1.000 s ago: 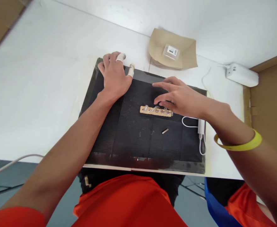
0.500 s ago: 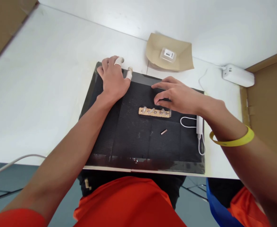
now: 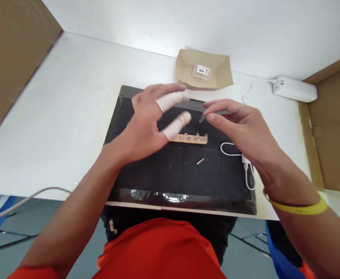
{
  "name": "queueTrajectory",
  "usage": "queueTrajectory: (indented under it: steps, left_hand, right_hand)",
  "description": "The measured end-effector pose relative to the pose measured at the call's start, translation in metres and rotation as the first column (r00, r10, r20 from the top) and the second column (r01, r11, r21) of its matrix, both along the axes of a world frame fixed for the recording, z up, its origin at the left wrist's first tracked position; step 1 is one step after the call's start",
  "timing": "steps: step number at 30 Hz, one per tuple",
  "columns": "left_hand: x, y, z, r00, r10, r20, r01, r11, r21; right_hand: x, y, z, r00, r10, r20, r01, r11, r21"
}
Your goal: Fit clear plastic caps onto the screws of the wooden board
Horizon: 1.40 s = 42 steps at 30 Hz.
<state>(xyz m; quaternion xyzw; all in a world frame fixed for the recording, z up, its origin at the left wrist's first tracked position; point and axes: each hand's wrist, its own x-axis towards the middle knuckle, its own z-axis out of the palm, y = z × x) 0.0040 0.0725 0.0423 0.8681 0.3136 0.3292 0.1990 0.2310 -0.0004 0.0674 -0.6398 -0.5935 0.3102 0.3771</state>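
Observation:
Between the thumb and index finger of my right hand [image 3: 238, 122] is a small clear tube-like piece [image 3: 201, 117], pinched above the black mat [image 3: 158, 174]. My left hand [image 3: 151, 118], with white finger cots on its thumb and index finger, hovers to the left with its fingers apart and holds nothing. Below both hands lies a narrow tan strip [image 3: 192, 140] bearing several shiny metal bits and clear pieces; my left thumb hides its left end. A short metal cylinder [image 3: 200, 161] rests on the mat nearer to me.
Behind the mat stands a brown paper tray [image 3: 220, 75] with a labelled clear plastic box [image 3: 201, 71] in it. A white device with a looped cable [image 3: 246, 164] lies at the mat's right. Farther right is a white power block [image 3: 294, 89] beside a cardboard wall [image 3: 335, 143].
My left hand has come off the mat's far left edge and moved right, towards my right hand. The right hand now shows a clear piece in its pinch. The view has shifted slightly.

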Motion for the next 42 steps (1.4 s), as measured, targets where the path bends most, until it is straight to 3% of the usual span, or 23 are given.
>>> queueTrajectory:
  steps: [3, 6, 11, 21, 28, 34, 37, 39, 42]
  left_hand:
    - [-0.004, -0.027, 0.017, 0.982, -0.118, -0.147, 0.124, 0.992, 0.033]
    - [-0.002, -0.037, 0.019, 0.966, -0.148, -0.213, 0.159, 0.986, 0.039]
    - [0.006, -0.041, 0.010, 0.957, -0.188, -0.219, 0.215, 0.971, 0.104]
    - [0.012, -0.048, 0.004, 0.968, -0.163, -0.193, 0.207, 0.949, 0.236]
    - [0.015, -0.051, 0.003, 0.975, -0.129, -0.184, 0.167, 0.963, 0.214]
    - [0.010, -0.043, -0.001, 0.969, -0.110, -0.220, 0.153, 0.971, 0.185]
    - [0.008, -0.035, -0.006, 0.965, -0.081, -0.250, 0.123, 0.980, 0.155]
    - [0.009, -0.031, -0.008, 0.956, -0.065, -0.286, 0.105, 0.986, 0.128]
    - [0.014, -0.028, -0.011, 0.943, -0.066, -0.327, 0.106, 0.989, 0.105]
  right_hand:
    - [-0.009, -0.017, 0.003, 0.975, -0.073, -0.210, 0.035, 0.983, -0.179]
    - [-0.014, -0.028, 0.002, 0.947, -0.104, -0.303, 0.015, 0.959, -0.283]
    - [-0.012, -0.039, -0.004, 0.938, -0.094, -0.334, -0.017, 0.950, -0.312]
    - [-0.014, -0.047, -0.006, 0.891, -0.098, -0.443, -0.084, 0.923, -0.375]
    - [-0.015, -0.048, -0.015, 0.855, -0.140, -0.499, -0.066, 0.925, -0.374]
    - [-0.002, -0.055, -0.022, 0.914, -0.152, -0.376, 0.013, 0.938, -0.346]
    - [0.008, -0.065, -0.029, 0.981, -0.160, -0.109, 0.139, 0.974, -0.181]
    - [0.012, -0.075, -0.034, 0.971, -0.226, 0.080, 0.227, 0.974, -0.008]
    - [0.013, -0.093, -0.040, 0.941, -0.313, 0.127, 0.303, 0.949, 0.090]
